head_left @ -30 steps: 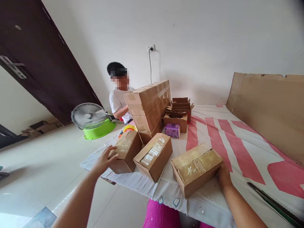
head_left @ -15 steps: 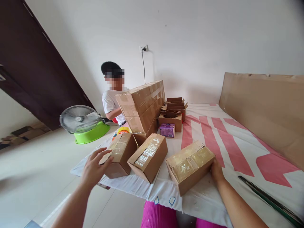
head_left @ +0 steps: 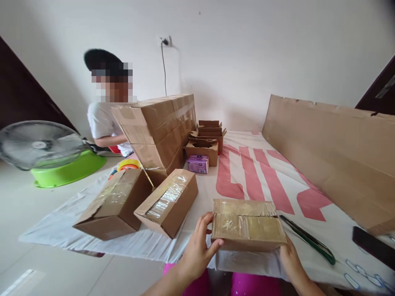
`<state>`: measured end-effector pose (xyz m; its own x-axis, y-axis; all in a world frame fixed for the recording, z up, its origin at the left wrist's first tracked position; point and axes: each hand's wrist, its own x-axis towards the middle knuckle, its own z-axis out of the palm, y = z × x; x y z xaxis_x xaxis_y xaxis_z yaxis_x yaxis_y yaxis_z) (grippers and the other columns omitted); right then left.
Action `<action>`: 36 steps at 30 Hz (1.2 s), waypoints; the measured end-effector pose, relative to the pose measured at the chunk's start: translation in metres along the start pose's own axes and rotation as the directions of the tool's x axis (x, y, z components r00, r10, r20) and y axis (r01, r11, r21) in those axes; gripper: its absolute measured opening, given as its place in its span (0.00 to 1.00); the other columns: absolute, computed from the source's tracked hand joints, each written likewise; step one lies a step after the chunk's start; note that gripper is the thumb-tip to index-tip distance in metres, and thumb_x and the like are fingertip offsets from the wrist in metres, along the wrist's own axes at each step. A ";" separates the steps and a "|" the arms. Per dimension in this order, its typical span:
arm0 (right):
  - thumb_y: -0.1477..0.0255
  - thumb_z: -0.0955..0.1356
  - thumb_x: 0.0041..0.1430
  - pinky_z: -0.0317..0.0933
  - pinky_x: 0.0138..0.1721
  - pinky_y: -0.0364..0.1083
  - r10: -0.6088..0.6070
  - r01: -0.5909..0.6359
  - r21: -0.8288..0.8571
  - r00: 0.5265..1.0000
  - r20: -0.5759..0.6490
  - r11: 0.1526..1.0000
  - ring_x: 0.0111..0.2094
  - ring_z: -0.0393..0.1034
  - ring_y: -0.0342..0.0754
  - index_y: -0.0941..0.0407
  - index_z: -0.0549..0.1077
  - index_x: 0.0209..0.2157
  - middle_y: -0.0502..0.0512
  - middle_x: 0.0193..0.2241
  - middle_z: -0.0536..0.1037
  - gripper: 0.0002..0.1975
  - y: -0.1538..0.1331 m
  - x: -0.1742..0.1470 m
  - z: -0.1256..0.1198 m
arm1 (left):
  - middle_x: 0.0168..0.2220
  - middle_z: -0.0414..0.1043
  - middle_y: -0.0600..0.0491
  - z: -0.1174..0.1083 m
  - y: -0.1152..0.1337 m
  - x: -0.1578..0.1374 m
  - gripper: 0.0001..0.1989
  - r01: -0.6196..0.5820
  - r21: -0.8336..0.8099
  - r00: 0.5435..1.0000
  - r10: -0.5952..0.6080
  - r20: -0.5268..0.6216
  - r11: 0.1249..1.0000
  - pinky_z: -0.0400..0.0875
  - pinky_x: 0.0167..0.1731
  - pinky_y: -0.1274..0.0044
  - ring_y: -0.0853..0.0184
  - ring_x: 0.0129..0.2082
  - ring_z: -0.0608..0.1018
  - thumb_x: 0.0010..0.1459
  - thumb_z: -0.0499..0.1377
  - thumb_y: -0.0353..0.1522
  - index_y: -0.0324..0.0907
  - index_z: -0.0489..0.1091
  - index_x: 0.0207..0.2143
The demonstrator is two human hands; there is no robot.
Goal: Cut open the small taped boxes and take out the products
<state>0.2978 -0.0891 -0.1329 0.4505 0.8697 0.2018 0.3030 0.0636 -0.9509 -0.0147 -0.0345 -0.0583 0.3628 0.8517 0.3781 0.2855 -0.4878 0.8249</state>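
Right in front of me a taped cardboard box [head_left: 248, 226] sits at the table's near edge, its top covered with clear and yellowish tape. My left hand [head_left: 200, 242] grips its left end, thumb at the front and fingers behind the corner. At the opposite end, my right hand [head_left: 290, 255] is pressed against the side, its fingers mostly hidden by the box. To the left stand two more taped boxes, a middle box [head_left: 169, 199] and a left box [head_left: 112, 203]. A green-handled utility knife [head_left: 308, 240] lies just right of my right hand.
A stack of taped cartons [head_left: 160, 127] rises at the back left, near a person in a cap [head_left: 105, 115]. Open boxes [head_left: 203, 148] and a purple pack [head_left: 198, 164] stand behind. A cardboard sheet [head_left: 321, 156] leans right; a dark phone-like slab [head_left: 375, 244] lies below.
My left hand has left the leftmost box and moved right onto the end of the near box. That box has turned squarer to me. The view has swung right.
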 end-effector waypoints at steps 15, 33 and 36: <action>0.54 0.62 0.47 0.63 0.41 0.60 -0.071 0.067 -0.857 0.997 0.036 0.511 0.40 0.71 0.64 0.56 0.75 0.36 0.64 0.35 0.79 0.23 0.026 0.048 -0.115 | 0.52 0.56 0.44 0.008 0.009 -0.001 0.19 -0.296 0.305 0.947 0.321 -0.034 0.906 0.73 0.46 0.62 0.57 0.50 0.67 0.62 0.56 0.30 0.53 0.65 0.55; 0.86 0.62 0.58 0.59 0.36 0.48 -0.568 0.918 -0.351 0.191 0.801 -0.185 0.37 0.66 0.49 0.55 0.72 0.54 0.55 0.34 0.76 0.24 -0.215 0.061 0.048 | 0.52 0.52 0.45 0.017 0.006 -0.004 0.16 -0.309 0.318 0.932 0.352 -0.089 0.897 0.73 0.47 0.63 0.60 0.50 0.65 0.63 0.55 0.31 0.47 0.65 0.53; 0.85 0.62 0.58 0.57 0.35 0.48 -0.547 0.924 -0.332 0.181 0.817 -0.190 0.35 0.65 0.50 0.55 0.72 0.53 0.55 0.32 0.75 0.24 -0.212 0.063 0.050 | 0.52 0.53 0.45 0.017 0.005 -0.005 0.16 -0.309 0.322 0.932 0.353 -0.084 0.895 0.73 0.47 0.63 0.60 0.50 0.66 0.63 0.55 0.31 0.46 0.66 0.53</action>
<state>0.2196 -0.0236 0.0697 -0.7704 0.5227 0.3650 0.6375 0.6290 0.4448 0.0000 -0.0441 -0.0630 0.3643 0.6379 0.6785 0.4286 -0.7617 0.4860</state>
